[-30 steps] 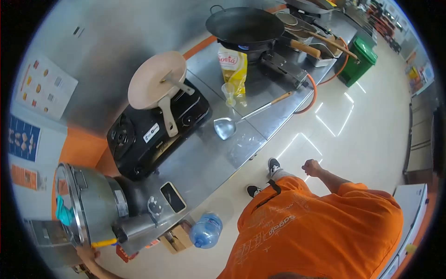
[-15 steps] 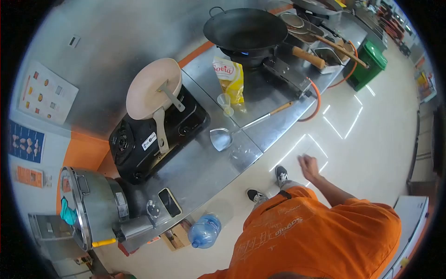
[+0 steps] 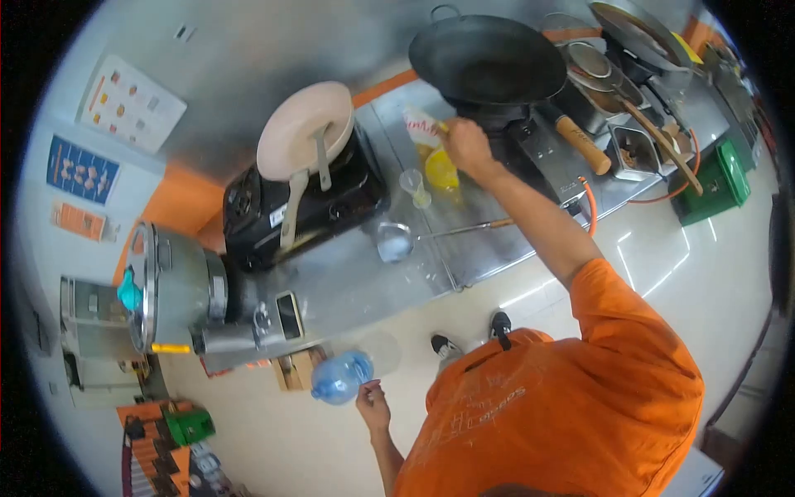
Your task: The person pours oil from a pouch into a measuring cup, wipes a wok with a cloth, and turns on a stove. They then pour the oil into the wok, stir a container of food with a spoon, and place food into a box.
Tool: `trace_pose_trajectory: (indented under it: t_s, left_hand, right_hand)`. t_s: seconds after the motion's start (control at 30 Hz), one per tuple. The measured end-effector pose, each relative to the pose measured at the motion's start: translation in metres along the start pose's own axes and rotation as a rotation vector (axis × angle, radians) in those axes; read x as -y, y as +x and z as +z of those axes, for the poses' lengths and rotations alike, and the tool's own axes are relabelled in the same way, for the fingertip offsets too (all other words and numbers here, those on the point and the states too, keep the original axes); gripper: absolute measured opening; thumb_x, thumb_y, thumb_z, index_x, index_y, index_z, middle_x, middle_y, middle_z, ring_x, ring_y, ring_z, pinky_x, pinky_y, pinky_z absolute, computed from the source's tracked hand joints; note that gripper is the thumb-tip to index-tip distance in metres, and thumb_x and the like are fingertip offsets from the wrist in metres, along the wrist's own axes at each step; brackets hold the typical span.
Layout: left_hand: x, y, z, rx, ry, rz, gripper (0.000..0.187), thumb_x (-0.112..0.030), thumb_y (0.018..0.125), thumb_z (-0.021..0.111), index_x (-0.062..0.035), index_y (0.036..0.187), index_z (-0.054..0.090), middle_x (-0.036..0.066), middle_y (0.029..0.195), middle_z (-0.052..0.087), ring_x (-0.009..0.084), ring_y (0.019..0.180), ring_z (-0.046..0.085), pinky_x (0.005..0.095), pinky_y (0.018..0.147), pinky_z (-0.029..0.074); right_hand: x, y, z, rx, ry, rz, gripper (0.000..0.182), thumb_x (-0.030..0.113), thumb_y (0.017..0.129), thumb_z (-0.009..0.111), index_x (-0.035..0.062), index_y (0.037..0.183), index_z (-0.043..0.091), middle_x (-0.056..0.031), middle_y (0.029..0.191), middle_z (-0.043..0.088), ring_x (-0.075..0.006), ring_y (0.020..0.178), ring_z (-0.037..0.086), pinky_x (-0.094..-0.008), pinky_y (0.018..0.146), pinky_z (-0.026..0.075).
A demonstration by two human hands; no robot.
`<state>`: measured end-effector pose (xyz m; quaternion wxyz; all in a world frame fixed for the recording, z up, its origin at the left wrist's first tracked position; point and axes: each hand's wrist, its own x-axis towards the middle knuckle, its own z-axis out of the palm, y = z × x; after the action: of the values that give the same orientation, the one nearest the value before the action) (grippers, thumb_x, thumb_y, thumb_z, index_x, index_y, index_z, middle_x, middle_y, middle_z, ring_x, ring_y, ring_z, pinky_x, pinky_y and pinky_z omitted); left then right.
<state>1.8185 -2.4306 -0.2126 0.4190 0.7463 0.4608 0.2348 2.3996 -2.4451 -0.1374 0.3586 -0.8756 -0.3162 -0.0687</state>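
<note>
My right hand (image 3: 469, 149) is closed at the upper right edge of a yellow-and-white plastic pouch (image 3: 440, 171) with red lettering, which stands on the steel counter. Just left of the pouch is a small clear measuring cup (image 3: 413, 187). A metal wok spatula (image 3: 396, 242) lies in front, its wooden-ended handle passing under my right forearm. My left hand (image 3: 373, 407) hangs low with loosely curled fingers and nothing visible in them. In this view it sits beside a large blue water bottle (image 3: 341, 378) on the floor.
A black wok (image 3: 489, 60) sits on a burner behind the pouch. Pale pans (image 3: 302, 132) rest on the black gas stove (image 3: 261, 213). Farther left are a phone (image 3: 290, 316) and a large pot (image 3: 186, 286). Food containers (image 3: 636, 151) and a green bin (image 3: 712, 186) stand right.
My right hand has come up from over the floor to the pouch and taken hold of its top. My left hand has come into view. The view has shifted, showing more on the right.
</note>
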Motion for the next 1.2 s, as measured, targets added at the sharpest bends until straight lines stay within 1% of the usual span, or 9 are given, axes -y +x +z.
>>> trace_pose_trajectory:
  t_s: [0.07, 0.17, 0.3, 0.57, 0.67, 0.83, 1.03, 1.1, 1.2]
  left_hand:
    - [0.030, -0.034, 0.013, 0.079, -0.027, -0.281, 0.017, -0.010, 0.089, 0.055, 0.0013, 0.094, 0.066, 0.006, 0.075, 0.062, 0.0122, 0.067, 0.056, 0.0265, 0.063, 0.046]
    - [0.076, -0.078, 0.028, 0.092, -0.125, -0.480, 0.019, -0.010, 0.089, 0.054, 0.0025, 0.096, 0.066, 0.007, 0.076, 0.063, 0.0123, 0.068, 0.057, 0.0263, 0.063, 0.047]
    - [0.096, -0.083, 0.042, 0.095, -0.083, -0.444, 0.019, -0.010, 0.090, 0.052, 0.0024, 0.096, 0.066, 0.007, 0.076, 0.063, 0.0124, 0.069, 0.058, 0.0269, 0.064, 0.048]
    - [0.103, 0.034, 0.031, 0.254, 0.065, -0.240, 0.019, -0.012, 0.089, 0.057, 0.0028, 0.095, 0.067, 0.011, 0.076, 0.068, 0.0173, 0.069, 0.063, 0.0304, 0.064, 0.050]
    - [0.124, 0.074, 0.010, 0.272, 0.046, -0.228, 0.019, -0.013, 0.089, 0.058, 0.0019, 0.094, 0.067, 0.011, 0.077, 0.068, 0.0194, 0.069, 0.064, 0.0317, 0.065, 0.050]
    - [0.155, 0.122, -0.028, 0.299, 0.021, -0.142, 0.017, -0.013, 0.088, 0.058, 0.0003, 0.093, 0.068, 0.012, 0.077, 0.067, 0.0185, 0.072, 0.064, 0.0317, 0.067, 0.050]
    - [0.185, 0.160, -0.066, 0.338, 0.017, -0.151, 0.016, -0.013, 0.088, 0.059, -0.0005, 0.092, 0.068, 0.008, 0.072, 0.064, 0.0154, 0.067, 0.060, 0.0302, 0.065, 0.049]
    - [0.188, 0.171, -0.076, 0.349, 0.006, -0.142, 0.018, -0.016, 0.089, 0.059, 0.0003, 0.093, 0.067, 0.007, 0.074, 0.064, 0.0137, 0.067, 0.058, 0.0291, 0.063, 0.048]
    - [0.191, 0.181, -0.085, 0.329, -0.054, -0.156, 0.018, -0.015, 0.089, 0.058, 0.0012, 0.092, 0.067, 0.007, 0.077, 0.065, 0.0139, 0.067, 0.058, 0.0288, 0.063, 0.048]
  right_hand:
    - [0.005, 0.005, -0.016, -0.162, 0.046, -0.077, 0.030, 0.028, 0.090, 0.061, -0.0004, 0.081, 0.063, -0.0233, 0.085, 0.064, -0.0419, 0.084, 0.062, -0.0491, 0.072, 0.050]
    - [0.008, -0.002, -0.033, -0.183, 0.049, -0.174, 0.019, 0.020, 0.088, 0.061, 0.0022, 0.085, 0.065, -0.0189, 0.086, 0.064, -0.0403, 0.081, 0.062, -0.0481, 0.070, 0.050]
    - [0.017, -0.024, -0.059, -0.222, 0.024, -0.304, 0.009, 0.012, 0.085, 0.062, 0.0036, 0.087, 0.065, -0.0164, 0.084, 0.061, -0.0381, 0.077, 0.061, -0.0463, 0.066, 0.049]
    - [0.125, -0.082, -0.126, -0.053, 0.130, -0.433, 0.006, 0.002, 0.083, 0.063, -0.0024, 0.086, 0.067, -0.0163, 0.075, 0.059, -0.0343, 0.065, 0.058, -0.0387, 0.058, 0.046]
    - [0.161, -0.103, -0.106, 0.039, 0.193, -0.434, 0.012, -0.001, 0.077, 0.067, -0.0040, 0.089, 0.069, -0.0172, 0.076, 0.062, -0.0318, 0.065, 0.060, -0.0378, 0.059, 0.048]
    - [0.201, -0.134, -0.031, 0.032, 0.300, -0.380, 0.011, 0.009, 0.082, 0.069, -0.0009, 0.078, 0.067, -0.0142, 0.075, 0.063, -0.0307, 0.061, 0.061, -0.0390, 0.057, 0.051]
    - [0.247, -0.160, 0.062, 0.094, 0.358, -0.325, 0.013, 0.014, 0.085, 0.066, 0.0007, 0.083, 0.066, -0.0124, 0.081, 0.063, -0.0316, 0.067, 0.062, -0.0395, 0.059, 0.051]
    - [0.259, -0.163, 0.083, 0.182, 0.319, -0.310, 0.013, 0.009, 0.085, 0.065, -0.0008, 0.092, 0.070, -0.0138, 0.083, 0.065, -0.0300, 0.070, 0.063, -0.0371, 0.063, 0.053]
    - [0.266, -0.163, 0.107, 0.110, 0.349, -0.275, 0.014, 0.010, 0.086, 0.064, -0.0008, 0.092, 0.070, -0.0138, 0.083, 0.064, -0.0315, 0.070, 0.063, -0.0381, 0.064, 0.053]
